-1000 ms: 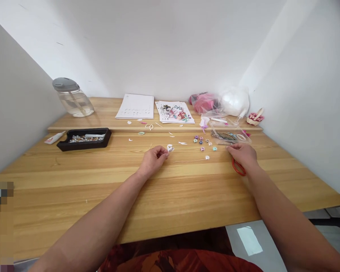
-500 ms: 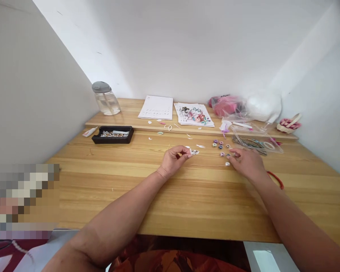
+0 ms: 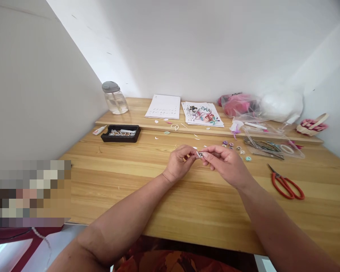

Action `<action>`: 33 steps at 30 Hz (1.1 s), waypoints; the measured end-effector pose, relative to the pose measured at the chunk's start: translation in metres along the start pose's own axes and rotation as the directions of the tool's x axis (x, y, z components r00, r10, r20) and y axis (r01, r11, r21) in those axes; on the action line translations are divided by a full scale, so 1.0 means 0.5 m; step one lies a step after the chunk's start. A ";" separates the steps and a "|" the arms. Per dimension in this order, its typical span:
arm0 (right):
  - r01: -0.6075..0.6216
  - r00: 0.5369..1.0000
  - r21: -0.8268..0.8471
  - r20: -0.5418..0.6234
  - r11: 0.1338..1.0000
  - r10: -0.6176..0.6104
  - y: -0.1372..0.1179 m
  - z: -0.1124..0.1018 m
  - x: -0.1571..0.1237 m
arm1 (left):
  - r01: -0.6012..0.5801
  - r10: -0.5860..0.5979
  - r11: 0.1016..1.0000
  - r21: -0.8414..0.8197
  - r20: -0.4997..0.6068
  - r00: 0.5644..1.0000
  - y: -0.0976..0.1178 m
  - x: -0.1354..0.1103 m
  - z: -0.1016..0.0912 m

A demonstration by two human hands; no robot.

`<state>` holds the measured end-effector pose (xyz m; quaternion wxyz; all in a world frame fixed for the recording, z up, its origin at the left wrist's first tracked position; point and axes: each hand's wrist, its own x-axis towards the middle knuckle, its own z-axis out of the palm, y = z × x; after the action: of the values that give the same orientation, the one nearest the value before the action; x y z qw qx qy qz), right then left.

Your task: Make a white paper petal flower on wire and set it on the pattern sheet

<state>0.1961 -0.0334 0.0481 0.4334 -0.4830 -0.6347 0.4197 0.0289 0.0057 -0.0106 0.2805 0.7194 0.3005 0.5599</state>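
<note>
White piece (image 3: 200, 154) between left hand (image 3: 179, 161) and right hand (image 3: 228, 165), in fingertip pinch of both, inward of bench (image 3: 192, 211) front edge.

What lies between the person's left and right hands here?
The head view shows a small white-and-grey piece, material unclear, held between the left hand and the right hand.

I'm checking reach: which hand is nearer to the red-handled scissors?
Right. The right hand is left of the red-handled scissors, not touching them; the left hand is on that same side, farther off, beyond the right hand.
</note>
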 end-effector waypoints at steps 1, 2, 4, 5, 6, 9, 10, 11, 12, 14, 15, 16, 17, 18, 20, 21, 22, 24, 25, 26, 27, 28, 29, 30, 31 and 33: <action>0.003 1.000 0.027 -0.002 1.000 -0.003 0.008 0.002 0.000 | 0.019 -0.019 1.000 -0.007 0.011 1.000 0.002 0.000 0.000; 0.007 1.000 0.048 -0.010 0.999 -0.006 0.014 0.005 -0.001 | 0.044 -0.044 0.999 -0.016 0.022 0.999 0.004 -0.001 0.001; 0.024 0.999 0.067 -0.048 0.997 -0.021 0.023 0.009 -0.005 | 0.105 -0.103 0.993 -0.047 0.044 0.994 0.008 -0.001 0.002; 0.037 0.997 0.062 -0.076 0.997 -0.033 0.026 0.011 -0.008 | 0.138 -0.135 0.988 -0.072 0.055 0.989 0.010 -0.002 0.002; 0.053 0.994 0.047 -0.102 0.997 -0.048 0.028 0.012 -0.011 | 0.175 -0.169 0.979 -0.102 0.067 0.983 0.012 -0.003 0.003; 0.107 0.983 -0.033 -0.144 0.994 -0.110 0.029 0.010 -0.020 | 0.289 -0.272 0.937 -0.196 0.110 0.956 0.017 -0.004 0.008; 0.120 0.980 -0.057 -0.150 0.991 -0.128 0.028 0.009 -0.023 | 0.317 -0.295 0.922 -0.221 0.126 0.947 0.017 -0.005 0.009; 0.128 0.978 -0.082 -0.153 0.988 -0.140 0.028 0.008 -0.025 | 0.338 -0.313 0.909 -0.242 0.136 0.940 0.018 -0.006 0.011; 0.130 0.977 -0.105 -0.157 0.986 -0.145 0.027 0.006 -0.027 | 0.354 -0.327 0.898 -0.261 0.143 0.934 0.018 -0.006 0.012; 0.118 0.975 -0.154 -0.168 0.981 -0.144 0.024 0.005 -0.030 | 0.371 -0.344 0.883 -0.286 0.141 0.928 0.018 -0.007 0.014; 0.112 0.975 -0.180 -0.170 0.977 -0.143 0.023 0.005 -0.031 | 0.376 -0.350 0.881 -0.289 0.137 0.927 0.019 -0.007 0.014; 0.110 0.974 -0.202 -0.172 0.973 -0.146 0.021 0.005 -0.032 | 0.375 -0.351 0.882 -0.284 0.134 0.927 0.019 -0.008 0.014; 0.114 0.973 -0.222 -0.171 0.968 -0.153 0.019 0.005 -0.032 | 0.367 -0.343 0.890 -0.270 0.131 0.930 0.019 -0.008 0.013; 0.121 0.971 -0.237 -0.172 0.964 -0.164 0.017 0.005 -0.033 | 0.347 -0.323 0.905 -0.247 0.130 0.937 0.019 -0.008 0.011; 0.137 0.968 -0.259 -0.171 0.956 -0.185 0.013 0.005 -0.034 | 0.270 -0.249 0.945 -0.186 0.127 0.960 0.018 -0.007 0.006; 0.142 0.967 -0.269 -0.167 0.953 -0.191 0.011 0.005 -0.035 | 0.218 -0.200 0.964 -0.154 0.128 0.971 0.017 -0.006 0.004; 0.142 0.968 -0.278 -0.159 0.950 -0.192 0.010 0.004 -0.035 | 0.167 -0.150 0.978 -0.124 0.133 0.980 0.017 -0.005 0.002; 0.130 0.972 -0.290 -0.152 0.948 -0.179 0.008 0.004 -0.036 | 0.082 -0.070 0.994 -0.075 0.149 0.986 0.017 -0.003 -0.002; 0.117 0.974 -0.286 -0.155 0.951 -0.167 0.007 0.005 -0.035 | 0.049 -0.040 0.997 -0.053 0.159 0.987 0.017 -0.002 -0.004; 0.102 0.975 -0.271 -0.165 0.957 -0.150 0.007 0.005 -0.034 | 0.018 -0.014 0.999 -0.028 0.170 0.985 0.018 -0.001 -0.006; 0.083 0.975 -0.249 -0.178 0.965 -0.130 0.007 0.006 -0.032 | -0.012 0.012 1.000 0.000 0.182 0.983 0.020 0.000 -0.007; 0.061 0.977 -0.220 -0.185 0.974 -0.103 0.008 0.007 -0.030 | -0.040 0.034 0.999 0.028 0.193 0.981 0.021 0.001 -0.008; 0.039 0.979 -0.188 -0.188 0.981 -0.075 0.010 0.007 -0.027 | -0.061 0.049 0.997 0.052 0.205 0.978 0.023 0.001 -0.008; 0.019 0.982 -0.157 -0.184 0.987 -0.048 0.012 0.007 -0.024 | -0.071 0.055 0.995 0.070 0.214 0.975 0.024 0.001 -0.009; 0.002 0.984 -0.129 -0.179 0.992 -0.025 0.015 0.007 -0.022 | -0.069 0.050 0.994 0.081 0.216 0.975 0.024 0.001 -0.008; -0.016 0.987 -0.097 -0.161 0.995 0.000 0.021 0.007 -0.019 | -0.032 0.017 0.997 0.071 0.200 0.980 0.023 -0.001 -0.006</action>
<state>0.1970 -0.0412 0.0361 0.4574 -0.5385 -0.6153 0.3496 0.0272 -0.0019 -0.0018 0.2753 0.7854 0.2824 0.4771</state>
